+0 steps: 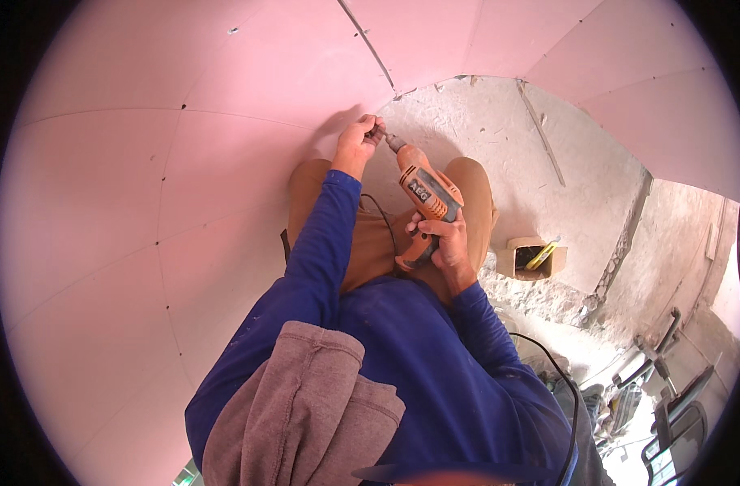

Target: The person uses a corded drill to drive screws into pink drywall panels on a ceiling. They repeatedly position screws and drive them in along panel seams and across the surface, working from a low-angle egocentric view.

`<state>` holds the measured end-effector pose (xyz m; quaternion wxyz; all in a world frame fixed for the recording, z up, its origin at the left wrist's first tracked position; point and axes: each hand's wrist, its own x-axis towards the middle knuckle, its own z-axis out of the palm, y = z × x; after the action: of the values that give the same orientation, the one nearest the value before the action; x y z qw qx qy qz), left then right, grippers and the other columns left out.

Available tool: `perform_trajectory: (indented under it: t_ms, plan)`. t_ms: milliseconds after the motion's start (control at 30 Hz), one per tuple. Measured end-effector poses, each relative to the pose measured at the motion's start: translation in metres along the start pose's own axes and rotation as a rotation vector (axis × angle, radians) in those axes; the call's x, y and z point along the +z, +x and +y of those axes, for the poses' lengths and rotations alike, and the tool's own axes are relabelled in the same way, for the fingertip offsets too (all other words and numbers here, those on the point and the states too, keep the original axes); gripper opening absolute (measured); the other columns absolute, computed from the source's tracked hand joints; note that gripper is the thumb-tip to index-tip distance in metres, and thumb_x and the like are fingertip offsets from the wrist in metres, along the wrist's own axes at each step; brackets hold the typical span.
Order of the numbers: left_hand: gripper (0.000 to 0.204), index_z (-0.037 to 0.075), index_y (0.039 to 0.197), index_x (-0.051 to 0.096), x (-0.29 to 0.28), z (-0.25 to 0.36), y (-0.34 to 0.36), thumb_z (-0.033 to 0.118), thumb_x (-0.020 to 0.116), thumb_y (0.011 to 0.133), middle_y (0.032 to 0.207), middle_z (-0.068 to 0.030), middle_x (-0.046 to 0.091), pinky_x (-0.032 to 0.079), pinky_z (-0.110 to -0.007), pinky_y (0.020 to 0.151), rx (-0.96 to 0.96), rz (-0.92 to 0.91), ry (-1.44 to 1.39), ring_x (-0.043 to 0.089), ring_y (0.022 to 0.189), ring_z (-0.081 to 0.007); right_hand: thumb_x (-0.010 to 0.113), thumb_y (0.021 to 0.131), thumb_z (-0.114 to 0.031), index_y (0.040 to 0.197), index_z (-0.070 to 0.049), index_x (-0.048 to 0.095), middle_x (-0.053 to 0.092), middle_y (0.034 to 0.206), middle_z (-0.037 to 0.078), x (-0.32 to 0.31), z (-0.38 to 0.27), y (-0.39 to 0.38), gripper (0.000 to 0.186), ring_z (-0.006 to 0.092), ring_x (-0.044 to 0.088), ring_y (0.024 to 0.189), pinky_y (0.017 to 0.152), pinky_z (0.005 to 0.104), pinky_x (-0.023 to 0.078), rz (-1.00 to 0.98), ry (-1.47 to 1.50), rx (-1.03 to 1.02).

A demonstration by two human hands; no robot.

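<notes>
The right hand (449, 243) holds an orange-and-black drill (425, 186), fingers wrapped round its handle. Viewed from above, the drill appears between the knees (468, 172), chuck toward the left hand (359, 142), whose fingers bunch near it, contents indiscernible. At right, an open box (559, 261) on the floor (585, 202) contains a yellow tool (541, 256).

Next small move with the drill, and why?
Probably hold the drill steady while the left hand works at its tip: the left fingers are just ahead of the chuck, and the right hand has the handle.
</notes>
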<state>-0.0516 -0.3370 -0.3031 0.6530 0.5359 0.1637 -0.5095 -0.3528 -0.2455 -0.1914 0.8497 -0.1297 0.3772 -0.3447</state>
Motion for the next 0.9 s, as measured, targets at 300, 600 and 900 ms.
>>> perform_trajectory:
  t_ms: [300, 600, 900]
  plan:
    - [0.003, -0.001, 0.104, 0.067, 0.008, -0.006, -0.004, -0.001, 0.07, 0.104, 0.104, -0.0143, 0.073, 0.07, -0.038, 0.085, 0.065, 0.061, 0.117, 0.075, 0.092, -0.0283, 0.069, 0.081, 0.016, 0.132, 0.002, 0.058, 0.073, 0.095, 0.016, 0.003, 0.001, 0.002, 0.054, 0.0296, 0.076, 0.078, 0.071, 0.0414, 0.065, -0.019, 0.059, -0.015]
    - [0.005, -0.002, 0.105, 0.067, 0.02, -0.006, -0.007, -0.003, 0.071, 0.103, 0.104, -0.0133, 0.072, 0.07, -0.037, 0.082, 0.083, 0.095, 0.167, 0.074, 0.092, -0.027, 0.071, 0.08, 0.016, 0.135, 0.001, 0.057, 0.073, 0.098, 0.016, 0.001, 0.015, 0.008, 0.059, 0.0288, 0.076, 0.08, 0.071, 0.0396, 0.064, 0.067, -0.068, -0.04]
    - [0.001, -0.004, 0.107, 0.066, 0.027, -0.01, 0.007, -0.003, 0.066, 0.106, 0.103, -0.0156, 0.073, 0.07, -0.04, 0.08, 0.028, 0.066, 0.172, 0.074, 0.086, -0.0283, 0.078, 0.084, 0.013, 0.138, 0.001, 0.055, 0.075, 0.101, 0.015, 0.004, 0.013, 0.013, 0.06, 0.0276, 0.077, 0.079, 0.07, 0.0382, 0.064, 0.057, 0.087, -0.002]
